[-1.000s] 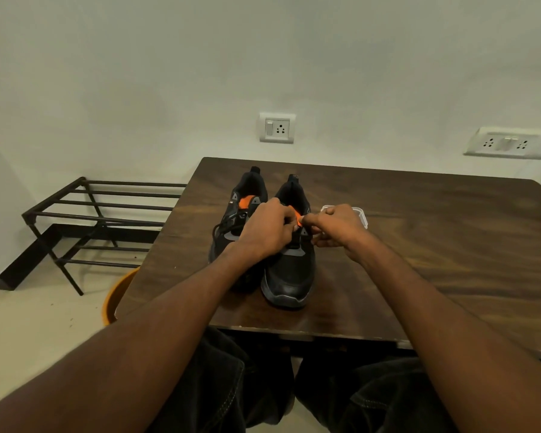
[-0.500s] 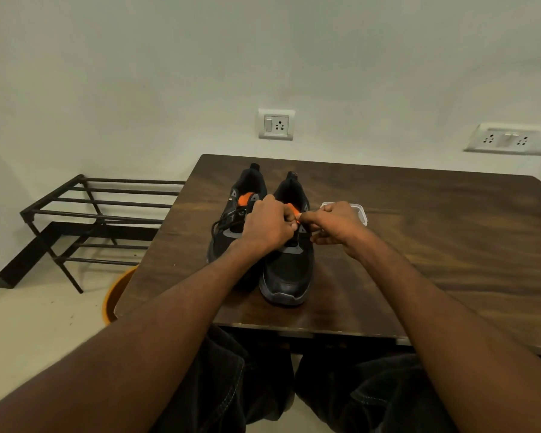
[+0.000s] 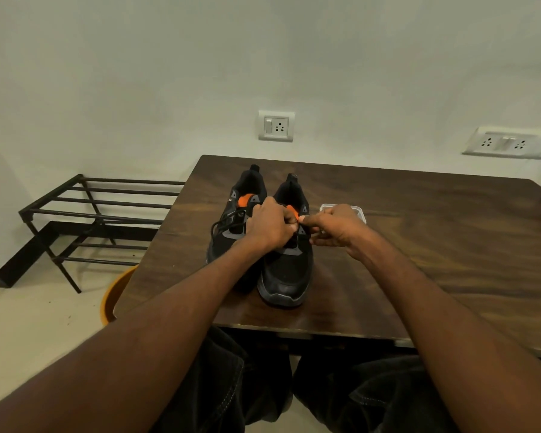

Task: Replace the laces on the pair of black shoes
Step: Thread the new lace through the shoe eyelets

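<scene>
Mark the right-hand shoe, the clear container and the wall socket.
right-hand shoe [image 3: 283, 276]: head view, toe cap.
clear container [image 3: 361, 211]: head view, right rim corner.
wall socket [image 3: 276, 125]: head view, plate centre.

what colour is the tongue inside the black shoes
Orange, on the left shoe's tongue, clearest in the head view.

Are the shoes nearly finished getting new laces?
Not yet. Nothing looks done: the left shoe still has a black lace looped at its side. Both hands, left and right, are pinching at the right shoe's tongue area; its lace is hidden. Both shoes remain.
</scene>
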Demonstrator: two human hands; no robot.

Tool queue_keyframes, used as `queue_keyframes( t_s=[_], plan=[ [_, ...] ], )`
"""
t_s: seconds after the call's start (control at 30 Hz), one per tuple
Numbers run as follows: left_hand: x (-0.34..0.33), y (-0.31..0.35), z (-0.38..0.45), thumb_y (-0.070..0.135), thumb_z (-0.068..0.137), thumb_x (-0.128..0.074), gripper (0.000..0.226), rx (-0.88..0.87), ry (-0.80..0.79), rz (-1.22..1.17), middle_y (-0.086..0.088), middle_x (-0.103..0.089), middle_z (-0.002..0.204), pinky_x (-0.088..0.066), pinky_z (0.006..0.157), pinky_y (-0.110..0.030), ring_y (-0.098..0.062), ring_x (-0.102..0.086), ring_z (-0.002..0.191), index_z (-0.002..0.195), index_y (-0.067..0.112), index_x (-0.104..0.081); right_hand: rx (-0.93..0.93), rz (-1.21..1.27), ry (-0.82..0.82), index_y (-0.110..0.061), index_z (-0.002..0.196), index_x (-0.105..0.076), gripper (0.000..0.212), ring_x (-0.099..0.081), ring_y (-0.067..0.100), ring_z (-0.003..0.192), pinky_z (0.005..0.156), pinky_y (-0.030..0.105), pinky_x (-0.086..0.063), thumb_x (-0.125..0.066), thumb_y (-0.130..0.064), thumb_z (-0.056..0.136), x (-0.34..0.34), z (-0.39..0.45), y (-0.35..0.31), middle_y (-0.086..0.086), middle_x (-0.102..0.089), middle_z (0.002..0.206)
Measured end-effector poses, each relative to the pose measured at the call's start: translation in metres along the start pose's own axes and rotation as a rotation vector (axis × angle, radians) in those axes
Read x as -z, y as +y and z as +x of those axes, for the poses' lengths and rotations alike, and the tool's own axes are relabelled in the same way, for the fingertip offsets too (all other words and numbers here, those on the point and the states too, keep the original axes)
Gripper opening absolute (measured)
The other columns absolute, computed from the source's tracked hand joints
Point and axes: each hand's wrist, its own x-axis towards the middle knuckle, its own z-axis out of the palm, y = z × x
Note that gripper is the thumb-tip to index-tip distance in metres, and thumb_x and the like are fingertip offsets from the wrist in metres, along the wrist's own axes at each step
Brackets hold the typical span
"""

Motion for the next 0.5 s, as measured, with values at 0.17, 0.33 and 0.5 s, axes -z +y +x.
queue_keyframes(
  t_s=[0.17, 0.33, 0.5],
  plan=[
    [-0.004, 0.002, -0.002, 0.030, 0.096, -0.068, 0.009, -0.016, 0.067, 0.156, 0.006, -0.046, 0.111, -0.047, 0.094, -0.040, -0.013, -0.045, 0.104, 0.098, 0.025, -0.076, 0.011, -0.028, 0.006, 0.000, 0.103, -0.074, 0.031, -0.077, 0.023, 0.085, 0.074, 0.033, -0.065, -0.083, -0.025, 0.088, 0.000, 0.001, 0.000, 0.013, -0.077, 0.097],
    [-0.003, 0.006, -0.003, 0.032, 0.095, -0.067, 0.012, 0.064, 0.068, 0.101, 0.006, -0.057, 0.108, -0.050, 0.095, -0.045, -0.016, -0.055, 0.105, 0.086, 0.031, -0.075, 0.058, -0.106, 0.027, -0.002, 0.101, -0.074, 0.028, -0.077, 0.020, 0.081, 0.073, 0.032, -0.065, -0.080, -0.027, 0.091, -0.001, 0.000, 0.000, 0.011, -0.077, 0.093],
    [-0.002, 0.013, -0.008, 0.033, 0.093, -0.070, 0.017, 0.111, 0.053, 0.079, 0.001, -0.066, 0.106, -0.054, 0.092, -0.051, -0.022, -0.060, 0.103, 0.077, 0.036, -0.071, 0.082, -0.148, 0.045, 0.000, 0.099, -0.075, 0.025, -0.077, 0.025, 0.086, 0.060, 0.024, -0.062, -0.078, -0.024, 0.092, -0.001, -0.002, -0.001, 0.015, -0.076, 0.094]
  ],
)
